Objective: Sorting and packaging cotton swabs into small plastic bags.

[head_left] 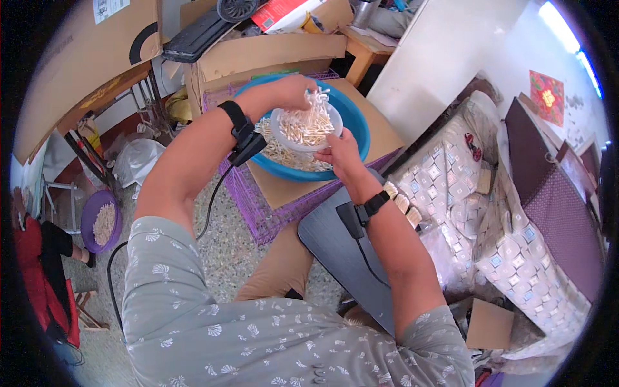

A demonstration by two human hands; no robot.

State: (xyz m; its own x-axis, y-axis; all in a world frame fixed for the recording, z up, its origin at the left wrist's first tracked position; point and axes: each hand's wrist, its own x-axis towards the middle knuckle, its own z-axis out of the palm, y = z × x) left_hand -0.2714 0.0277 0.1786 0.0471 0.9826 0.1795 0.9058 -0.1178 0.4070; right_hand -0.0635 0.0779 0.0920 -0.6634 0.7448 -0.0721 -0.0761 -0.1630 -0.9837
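Clasping cotton swabs in the left hand, gripping the white bowl just below those fingers with the right hand, over the blue basin; seemingly gathering swabs, next needing a steady bowl.

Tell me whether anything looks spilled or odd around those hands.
No spill stands out around the white bowl and blue basin of cotton swabs. Slightly odd: the makeshift stand, cardboard laid over a purple wire cage.
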